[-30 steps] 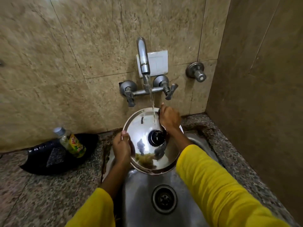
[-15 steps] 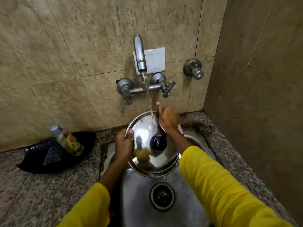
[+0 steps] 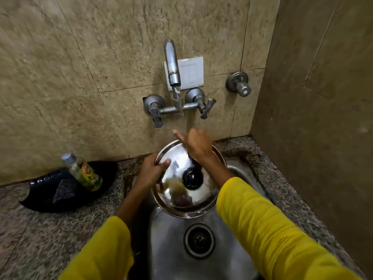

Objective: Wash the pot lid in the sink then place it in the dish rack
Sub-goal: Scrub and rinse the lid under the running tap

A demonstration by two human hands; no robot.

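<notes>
A shiny steel pot lid [image 3: 177, 201] with a black knob [image 3: 192, 178] is held tilted over the steel sink [image 3: 169, 239], under running water from the wall tap [image 3: 172, 63]. My left hand [image 3: 153, 170] grips the lid's left rim, thumb on its top face. My right hand [image 3: 196, 143] lies on the lid's far upper part just under the stream, one finger pointing up; whether it holds anything is hidden. No dish rack is in view.
A green-labelled bottle [image 3: 84, 171] leans in a black tray [image 3: 66, 190] with a scrub pad on the granite counter [image 3: 40, 229] at left. The drain [image 3: 198, 240] lies below the lid. A side wall [image 3: 323, 118] stands close at right; a spare valve [image 3: 239, 85] sticks out.
My right hand has slid up and left across the lid's top. The left hand's thumb has shifted onto the lid's face, and the lid sits slightly lower in view.
</notes>
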